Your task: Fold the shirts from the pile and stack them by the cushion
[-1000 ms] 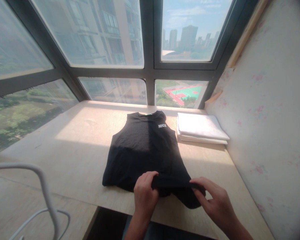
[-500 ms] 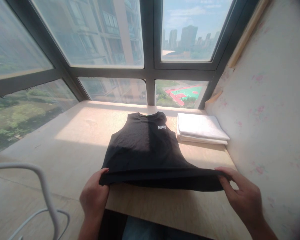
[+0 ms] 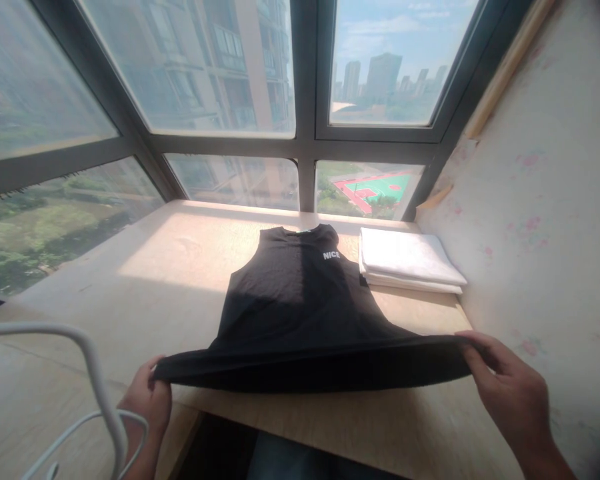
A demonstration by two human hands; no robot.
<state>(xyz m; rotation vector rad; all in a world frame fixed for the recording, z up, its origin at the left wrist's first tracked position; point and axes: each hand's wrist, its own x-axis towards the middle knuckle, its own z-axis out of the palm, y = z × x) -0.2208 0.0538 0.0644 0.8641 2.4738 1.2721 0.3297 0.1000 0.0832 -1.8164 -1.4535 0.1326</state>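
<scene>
Head view: both hands (image 3: 147, 397) (image 3: 515, 393) grip the black shirt's (image 3: 300, 300) outstretched hem edge.

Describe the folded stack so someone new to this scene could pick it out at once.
Below the windows is a pale wooden surface; look at its far right, beside the flower-patterned wall. The folded stack lies there, white and flat-topped, unlike the spread black sleeveless top marked "NICE" to its left.
</scene>
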